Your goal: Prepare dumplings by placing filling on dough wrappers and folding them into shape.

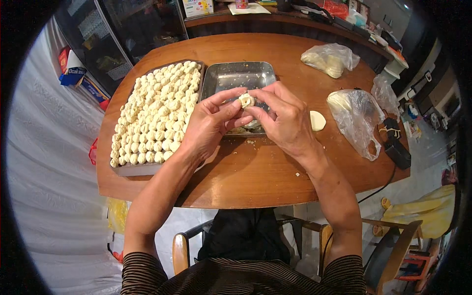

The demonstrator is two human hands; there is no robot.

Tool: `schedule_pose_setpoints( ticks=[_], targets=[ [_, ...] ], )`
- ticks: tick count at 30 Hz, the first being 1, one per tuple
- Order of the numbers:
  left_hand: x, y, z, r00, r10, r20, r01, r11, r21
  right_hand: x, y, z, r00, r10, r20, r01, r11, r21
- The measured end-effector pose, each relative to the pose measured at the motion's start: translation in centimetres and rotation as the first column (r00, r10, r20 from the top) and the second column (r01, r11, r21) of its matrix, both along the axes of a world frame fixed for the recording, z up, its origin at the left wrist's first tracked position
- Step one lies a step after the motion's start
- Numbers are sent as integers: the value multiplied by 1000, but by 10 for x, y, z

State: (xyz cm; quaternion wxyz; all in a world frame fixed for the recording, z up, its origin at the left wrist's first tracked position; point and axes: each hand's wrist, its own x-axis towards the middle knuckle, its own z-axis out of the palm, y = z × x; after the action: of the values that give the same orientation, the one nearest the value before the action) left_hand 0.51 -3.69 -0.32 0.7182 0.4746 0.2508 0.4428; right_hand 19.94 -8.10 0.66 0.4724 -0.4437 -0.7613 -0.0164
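Note:
Between the fingertips of both hands is a small dumpling (246, 100) with a pleated rim and a small opening on top. My left hand (214, 120) pinches it from the left, and my right hand (285, 114) from the right. Beneath them lies a metal pan (239, 67) with crumbs and some filling at its near end, partly hidden by the hands. Left of the pan, a tray (138, 169) bears rows of pleated dumplings (158, 110). A few round dough wrappers (317, 121) lie on the table just right of my right hand.
Plastic bags with dough wrappers (330, 61) (348, 110) lie on the right of the wooden table (236, 177). Beside them, at the right edge, is a black power adapter (397, 153) with a cable. Crumbs dot the table near the pan. A cluttered shelf (236, 20) stands behind.

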Motion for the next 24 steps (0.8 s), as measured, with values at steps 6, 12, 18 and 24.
schedule_pose_setpoints(
  ticks=[6, 12, 18, 24],
  targets=[
    [0, -2, -3, 1000, -6, -11, 7, 996, 94, 0, 2, -2, 1000, -15, -8, 15, 999, 31],
    [2, 0, -5, 1000, 6, 3, -6, 995, 95, -1, 2, -1, 998, 9, -55, -8, 1000, 7],
    [-1, -3, 0, 1000, 10, -21, -9, 998, 67, -3, 3, 0, 996, -26, -86, 25, 1000, -7],
    [-4, -1, -2, 998, 24, -62, -14, 988, 154, -7, 4, -2, 998, 15, -59, -15, 1000, 12]
  ],
)
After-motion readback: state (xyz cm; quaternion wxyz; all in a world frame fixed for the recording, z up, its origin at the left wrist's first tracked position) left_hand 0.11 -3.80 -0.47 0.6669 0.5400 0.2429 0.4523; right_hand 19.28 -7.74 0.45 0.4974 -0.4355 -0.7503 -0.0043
